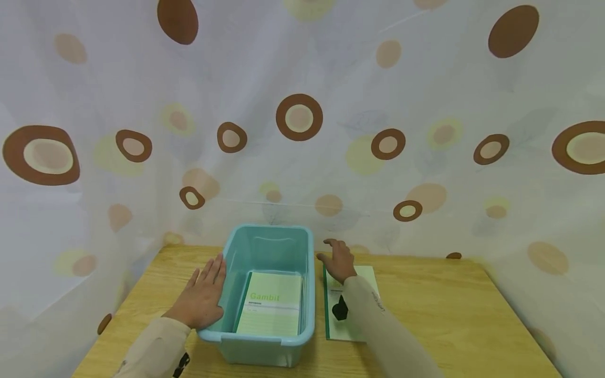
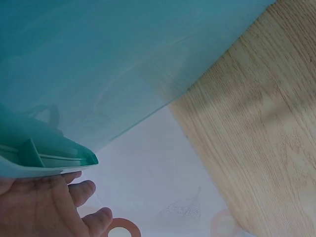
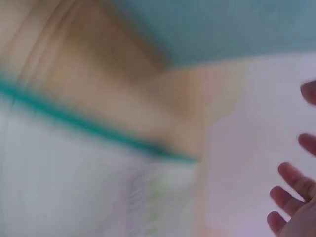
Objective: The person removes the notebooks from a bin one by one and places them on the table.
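Note:
A light blue plastic tub (image 1: pixel 264 357) stands on the table with a notebook (image 1: pixel 274 310) lying inside, its cover reading "Gambit". My left hand (image 1: pixel 200 296) rests along the tub's left rim, fingers straight; the left wrist view shows that hand (image 2: pixel 49 207) against the rim (image 2: pixel 54 172) from below. To the right of the tub, a second notebook (image 1: pixel 340 328) with a green spine lies on the table. Above its far end hovers my right hand (image 1: pixel 337 261), holding nothing, with fingers spread and slightly bent. My forearm hides part of this notebook.
The wooden table (image 1: pixel 439 310) extends to the right of the second notebook. Behind it hangs a white curtain (image 1: pixel 350 79) with brown and yellow circles, which also closes in both sides. A dark object (image 1: pixel 340 310) sits at my right wrist.

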The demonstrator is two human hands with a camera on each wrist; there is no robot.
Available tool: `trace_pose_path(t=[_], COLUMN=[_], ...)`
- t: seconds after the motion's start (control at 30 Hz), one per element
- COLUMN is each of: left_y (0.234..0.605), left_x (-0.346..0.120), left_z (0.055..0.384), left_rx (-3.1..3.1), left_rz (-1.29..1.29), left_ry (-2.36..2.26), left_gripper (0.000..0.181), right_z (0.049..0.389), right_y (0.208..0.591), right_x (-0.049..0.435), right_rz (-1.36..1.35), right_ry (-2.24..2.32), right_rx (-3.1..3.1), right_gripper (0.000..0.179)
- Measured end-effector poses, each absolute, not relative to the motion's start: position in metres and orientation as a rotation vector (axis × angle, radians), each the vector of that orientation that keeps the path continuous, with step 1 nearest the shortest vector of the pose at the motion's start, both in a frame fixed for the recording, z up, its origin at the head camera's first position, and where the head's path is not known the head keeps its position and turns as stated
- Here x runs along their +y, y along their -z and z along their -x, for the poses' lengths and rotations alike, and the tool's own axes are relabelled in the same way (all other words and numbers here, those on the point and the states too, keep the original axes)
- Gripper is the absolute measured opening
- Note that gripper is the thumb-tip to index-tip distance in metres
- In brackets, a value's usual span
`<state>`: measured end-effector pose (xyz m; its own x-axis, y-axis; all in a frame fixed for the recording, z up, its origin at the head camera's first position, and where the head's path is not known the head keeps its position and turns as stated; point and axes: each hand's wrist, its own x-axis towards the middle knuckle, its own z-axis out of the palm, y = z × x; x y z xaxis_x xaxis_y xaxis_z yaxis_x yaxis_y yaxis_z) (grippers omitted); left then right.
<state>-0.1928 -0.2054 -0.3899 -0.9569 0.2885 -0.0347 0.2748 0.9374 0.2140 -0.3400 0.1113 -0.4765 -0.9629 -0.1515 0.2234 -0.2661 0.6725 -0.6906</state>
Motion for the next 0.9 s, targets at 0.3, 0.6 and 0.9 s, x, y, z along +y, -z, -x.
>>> trace_pose_path(t=[0.3,0.6,0.9], left_y=[0.389,0.391,0.391], left_x=[-0.205,-0.205,-0.205], left_z=[0.192,0.192,0.193], left_rx=[3.027,3.035,3.03], left_rz=[-0.443,-0.455,-0.451], left_ry=[-0.343,-0.343,-0.331], left_gripper=[0.083,0.083,0.084], right_z=[0.311,0.292,0.303], right_y=[0.383,0.342,0.345], right_x=[0.089,0.039,-0.008], right_rz=[-0.457,-0.763,-0.808], right_ry=[-1.541,-1.389,-1.211], right_rx=[-2.527,-2.748,-3.025], right_gripper=[0.048,0.05,0.053])
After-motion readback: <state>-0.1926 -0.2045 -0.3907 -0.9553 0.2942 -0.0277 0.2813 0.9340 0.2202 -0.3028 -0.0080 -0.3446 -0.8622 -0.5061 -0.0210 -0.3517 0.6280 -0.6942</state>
